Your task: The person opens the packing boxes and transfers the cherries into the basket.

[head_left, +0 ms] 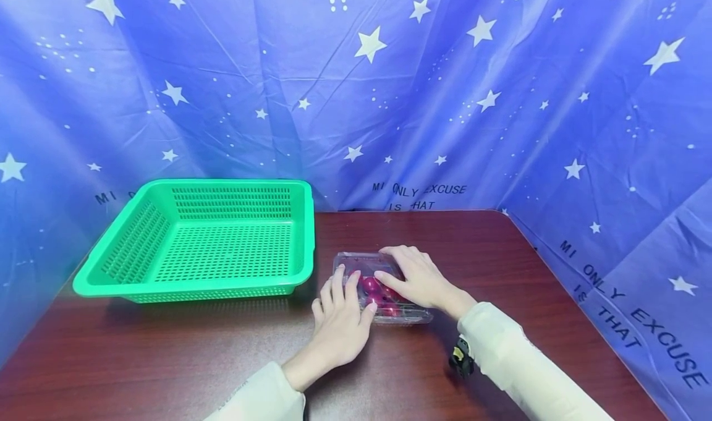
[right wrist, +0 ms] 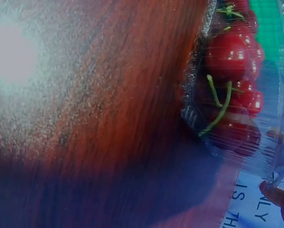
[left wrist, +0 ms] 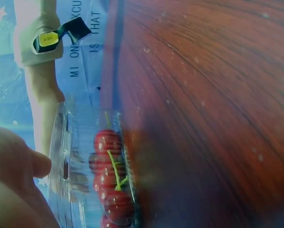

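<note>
A clear plastic clamshell box lies on the table with red cherries inside. Green stems show on the cherries in the left wrist view. My left hand rests on the box's near left side, fingers spread and fairly straight, thumb on the lid. Over the far right corner lies my right hand, its thumb across the lid and fingers reaching to the back edge. In the right wrist view, the cherries sit behind the box's clear wall, and a fingertip touches the lid's rim.
A green perforated plastic basket stands left of the box on the dark red wooden table. Behind and around the table hangs a blue curtain with white stars and lettering.
</note>
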`<action>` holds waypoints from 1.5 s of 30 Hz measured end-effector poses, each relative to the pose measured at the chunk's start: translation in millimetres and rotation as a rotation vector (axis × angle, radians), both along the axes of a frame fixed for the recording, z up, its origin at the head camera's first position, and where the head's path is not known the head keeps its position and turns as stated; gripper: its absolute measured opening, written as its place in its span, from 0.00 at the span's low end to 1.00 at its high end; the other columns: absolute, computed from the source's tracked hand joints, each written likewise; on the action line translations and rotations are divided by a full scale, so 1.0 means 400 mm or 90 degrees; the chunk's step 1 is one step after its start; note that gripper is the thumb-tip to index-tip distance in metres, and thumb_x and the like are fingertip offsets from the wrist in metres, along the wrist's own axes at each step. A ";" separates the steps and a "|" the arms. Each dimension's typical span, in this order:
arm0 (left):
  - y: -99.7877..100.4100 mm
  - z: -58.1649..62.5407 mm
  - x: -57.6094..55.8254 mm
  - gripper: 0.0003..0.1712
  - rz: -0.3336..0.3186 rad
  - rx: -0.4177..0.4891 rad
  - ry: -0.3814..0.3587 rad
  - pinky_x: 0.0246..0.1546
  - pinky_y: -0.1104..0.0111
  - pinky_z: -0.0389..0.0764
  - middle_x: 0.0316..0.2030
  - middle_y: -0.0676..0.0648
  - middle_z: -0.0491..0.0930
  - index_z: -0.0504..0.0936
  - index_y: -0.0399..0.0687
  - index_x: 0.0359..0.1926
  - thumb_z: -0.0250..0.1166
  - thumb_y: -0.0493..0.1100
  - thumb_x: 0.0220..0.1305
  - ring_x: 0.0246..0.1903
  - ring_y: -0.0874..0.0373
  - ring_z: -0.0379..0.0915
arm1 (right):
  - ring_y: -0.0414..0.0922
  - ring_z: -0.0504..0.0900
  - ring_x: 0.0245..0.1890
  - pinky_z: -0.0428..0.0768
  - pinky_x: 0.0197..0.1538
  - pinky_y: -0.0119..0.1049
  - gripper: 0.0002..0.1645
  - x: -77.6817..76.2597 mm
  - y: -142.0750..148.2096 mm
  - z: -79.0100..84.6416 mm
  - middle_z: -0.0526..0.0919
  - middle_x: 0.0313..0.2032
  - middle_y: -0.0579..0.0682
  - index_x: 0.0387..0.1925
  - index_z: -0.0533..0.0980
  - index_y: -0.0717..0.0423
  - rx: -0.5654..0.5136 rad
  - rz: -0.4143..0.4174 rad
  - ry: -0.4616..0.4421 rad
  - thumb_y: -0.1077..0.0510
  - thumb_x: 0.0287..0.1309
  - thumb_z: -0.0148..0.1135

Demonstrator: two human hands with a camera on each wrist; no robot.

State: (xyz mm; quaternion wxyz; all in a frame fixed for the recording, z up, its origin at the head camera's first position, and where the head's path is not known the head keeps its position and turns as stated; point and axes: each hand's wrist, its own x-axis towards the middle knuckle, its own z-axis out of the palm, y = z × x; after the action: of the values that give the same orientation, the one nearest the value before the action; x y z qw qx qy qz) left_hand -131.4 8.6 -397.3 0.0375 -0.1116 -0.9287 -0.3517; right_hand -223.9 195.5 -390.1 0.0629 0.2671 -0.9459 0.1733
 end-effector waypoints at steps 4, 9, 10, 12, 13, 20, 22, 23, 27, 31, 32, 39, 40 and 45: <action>-0.001 0.000 -0.005 0.38 0.006 0.021 -0.003 0.59 0.35 0.52 0.72 0.35 0.46 0.53 0.37 0.70 0.55 0.49 0.66 0.68 0.35 0.41 | 0.54 0.73 0.56 0.70 0.57 0.59 0.36 0.005 -0.001 0.005 0.80 0.57 0.56 0.61 0.71 0.55 0.009 0.000 -0.002 0.36 0.60 0.55; 0.000 0.000 -0.012 0.38 0.004 0.037 -0.009 0.58 0.34 0.51 0.73 0.35 0.45 0.53 0.37 0.70 0.54 0.50 0.66 0.69 0.35 0.40 | 0.54 0.73 0.56 0.70 0.57 0.58 0.37 0.010 0.002 0.007 0.79 0.57 0.56 0.62 0.70 0.55 0.015 -0.011 -0.006 0.35 0.60 0.54; 0.001 0.000 -0.013 0.38 0.003 0.041 -0.011 0.58 0.34 0.51 0.73 0.35 0.45 0.53 0.37 0.70 0.54 0.50 0.66 0.69 0.35 0.40 | 0.54 0.73 0.56 0.70 0.56 0.58 0.37 0.011 0.003 0.008 0.79 0.57 0.55 0.62 0.70 0.55 0.015 -0.012 -0.006 0.35 0.60 0.54; 0.003 0.001 -0.015 0.38 0.003 0.051 -0.014 0.58 0.34 0.51 0.72 0.35 0.45 0.52 0.37 0.70 0.54 0.50 0.66 0.68 0.35 0.40 | 0.54 0.73 0.56 0.70 0.56 0.58 0.37 0.013 0.004 0.011 0.79 0.57 0.56 0.61 0.70 0.55 0.013 -0.012 -0.005 0.35 0.60 0.55; 0.004 0.001 -0.015 0.38 0.004 0.056 -0.014 0.58 0.34 0.51 0.72 0.34 0.45 0.52 0.37 0.70 0.54 0.50 0.67 0.68 0.35 0.40 | 0.54 0.73 0.56 0.70 0.56 0.58 0.36 0.013 0.005 0.012 0.79 0.57 0.56 0.61 0.70 0.55 0.012 -0.012 -0.005 0.36 0.60 0.55; 0.003 -0.011 -0.023 0.39 0.007 0.070 0.001 0.59 0.36 0.52 0.70 0.33 0.48 0.52 0.37 0.69 0.57 0.49 0.65 0.67 0.37 0.42 | 0.54 0.75 0.54 0.74 0.54 0.58 0.37 0.018 0.006 0.016 0.80 0.55 0.57 0.61 0.70 0.57 0.046 -0.013 0.003 0.35 0.61 0.53; -0.001 -0.012 -0.026 0.38 0.000 0.072 0.005 0.59 0.36 0.51 0.70 0.34 0.48 0.52 0.37 0.69 0.57 0.48 0.66 0.67 0.37 0.42 | 0.55 0.76 0.52 0.75 0.53 0.58 0.38 0.022 0.006 0.019 0.81 0.53 0.57 0.61 0.70 0.58 0.061 -0.016 0.006 0.35 0.62 0.52; -0.003 -0.012 -0.027 0.38 -0.004 0.073 0.007 0.58 0.36 0.50 0.70 0.34 0.48 0.52 0.37 0.69 0.57 0.47 0.66 0.67 0.38 0.42 | 0.55 0.76 0.52 0.76 0.53 0.58 0.38 0.024 0.005 0.022 0.81 0.53 0.58 0.61 0.70 0.59 0.067 -0.019 0.006 0.35 0.62 0.53; -0.007 -0.009 -0.033 0.37 -0.016 0.081 0.011 0.58 0.35 0.48 0.70 0.33 0.48 0.52 0.37 0.69 0.57 0.45 0.66 0.68 0.37 0.41 | 0.55 0.76 0.52 0.77 0.51 0.57 0.39 0.028 0.005 0.026 0.81 0.53 0.58 0.61 0.69 0.58 0.086 -0.030 0.007 0.34 0.62 0.51; -0.006 -0.007 -0.037 0.35 -0.017 0.085 0.009 0.58 0.35 0.47 0.70 0.33 0.48 0.53 0.38 0.69 0.57 0.43 0.66 0.68 0.38 0.41 | 0.55 0.76 0.53 0.77 0.51 0.58 0.40 0.030 0.003 0.030 0.80 0.54 0.58 0.63 0.68 0.58 0.098 -0.038 0.000 0.33 0.63 0.49; -0.006 -0.007 -0.038 0.35 -0.017 0.088 0.009 0.59 0.35 0.47 0.70 0.33 0.48 0.54 0.38 0.69 0.57 0.43 0.66 0.68 0.38 0.40 | 0.55 0.75 0.53 0.77 0.51 0.58 0.40 0.031 0.003 0.031 0.80 0.54 0.58 0.63 0.68 0.58 0.099 -0.040 -0.003 0.33 0.63 0.49; -0.007 -0.002 -0.042 0.32 -0.016 0.103 0.018 0.58 0.36 0.47 0.70 0.34 0.49 0.56 0.39 0.68 0.55 0.40 0.66 0.69 0.38 0.41 | 0.56 0.75 0.54 0.78 0.49 0.60 0.41 0.043 0.002 0.036 0.80 0.54 0.60 0.65 0.66 0.58 0.113 -0.055 0.001 0.33 0.63 0.48; -0.007 -0.002 -0.043 0.32 -0.016 0.104 0.023 0.58 0.37 0.48 0.70 0.34 0.49 0.56 0.39 0.68 0.55 0.40 0.66 0.69 0.38 0.41 | 0.56 0.76 0.54 0.78 0.48 0.60 0.41 0.045 0.003 0.036 0.80 0.54 0.60 0.66 0.66 0.57 0.114 -0.054 0.004 0.33 0.63 0.48; -0.011 -0.001 -0.049 0.31 -0.004 0.103 0.028 0.58 0.38 0.50 0.70 0.33 0.52 0.58 0.39 0.68 0.55 0.38 0.65 0.69 0.39 0.43 | 0.57 0.76 0.53 0.78 0.47 0.60 0.41 0.051 0.008 0.031 0.80 0.55 0.60 0.67 0.65 0.56 0.118 -0.050 0.016 0.33 0.63 0.48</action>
State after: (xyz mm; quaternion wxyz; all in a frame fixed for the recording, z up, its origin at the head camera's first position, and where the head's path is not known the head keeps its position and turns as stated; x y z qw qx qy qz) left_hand -151.0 4.3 -397.7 0.0657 -0.1187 -0.8958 -0.4232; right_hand -203.5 198.5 -377.7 0.0565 0.2370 -0.9666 0.0794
